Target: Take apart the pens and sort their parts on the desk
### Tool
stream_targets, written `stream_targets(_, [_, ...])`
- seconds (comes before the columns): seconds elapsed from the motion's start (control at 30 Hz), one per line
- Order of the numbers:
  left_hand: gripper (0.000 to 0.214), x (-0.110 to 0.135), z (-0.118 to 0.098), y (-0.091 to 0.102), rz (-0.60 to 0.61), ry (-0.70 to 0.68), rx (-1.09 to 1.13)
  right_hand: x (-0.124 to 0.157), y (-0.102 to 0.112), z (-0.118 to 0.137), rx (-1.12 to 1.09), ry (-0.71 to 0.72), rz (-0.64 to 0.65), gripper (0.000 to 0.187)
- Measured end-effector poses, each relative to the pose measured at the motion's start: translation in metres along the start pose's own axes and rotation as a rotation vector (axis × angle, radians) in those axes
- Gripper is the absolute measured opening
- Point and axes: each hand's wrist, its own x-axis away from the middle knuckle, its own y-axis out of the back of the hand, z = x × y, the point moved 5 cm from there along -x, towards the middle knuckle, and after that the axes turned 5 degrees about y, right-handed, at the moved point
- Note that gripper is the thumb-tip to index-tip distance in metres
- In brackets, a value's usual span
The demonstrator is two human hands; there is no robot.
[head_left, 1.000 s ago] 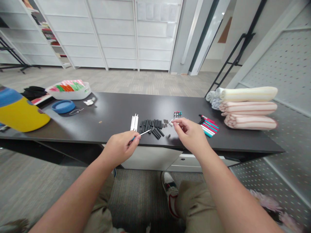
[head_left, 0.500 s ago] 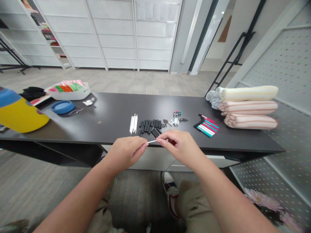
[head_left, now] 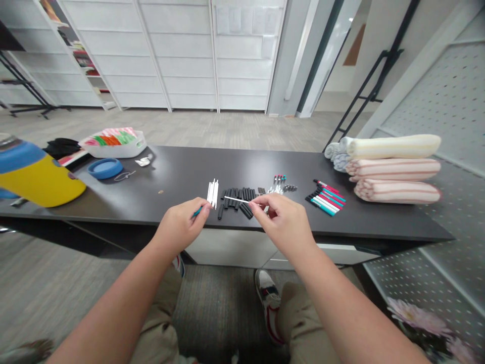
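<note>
My left hand [head_left: 181, 221] is closed around a teal pen barrel [head_left: 196, 212], most of it hidden by the fingers. Between thumb and fingertips, my right hand [head_left: 282, 217] pinches a thin white pen refill [head_left: 235, 199] that points left, apart from the barrel. Just beyond my left hand lies a row of white refills [head_left: 212, 192]. Several black tubes [head_left: 228, 203] lie in the middle, under and behind the held refill. Past my right hand are small white parts, partly covered, dark metal bits [head_left: 291, 187] and small coloured-top pieces [head_left: 279, 178].
Several pens in teal, white and red [head_left: 326, 198] lie right of my hands. Rolled towels [head_left: 396, 169] are stacked at the desk's right end. On the left stand a yellow-and-blue container [head_left: 41, 177], a blue ring-shaped lid [head_left: 105, 168] and a white basket [head_left: 131, 146].
My hands have moved apart. The white refill, earlier spanning both hands, now sticks out from my right hand only, and the teal barrel shows in my left. The view has shifted slightly.
</note>
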Motion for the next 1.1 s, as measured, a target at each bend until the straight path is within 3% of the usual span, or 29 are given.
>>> stream_targets(0.27, [0.029, 0.002, 0.01, 0.005, -0.04, 0.108, 0.0, -0.01, -0.044, 0.027, 0.161, 0.173, 0.006, 0.023])
stream_targets(0.57, [0.029, 0.01, 0.021, 0.012, -0.053, 0.141, 0.023, -0.033, -0.084, 0.032, 0.34, 0.188, 0.04, 0.019])
stream_targets(0.77, [0.028, 0.014, 0.028, 0.016, -0.052, 0.156, 0.03, -0.033, -0.092, 0.042, 0.39, 0.185, 0.049, 0.016])
stream_targets(1.1, [0.029, 0.014, 0.027, 0.017, -0.029, 0.165, 0.001, -0.034, -0.084, 0.038, 0.405, 0.123, 0.051, 0.014])
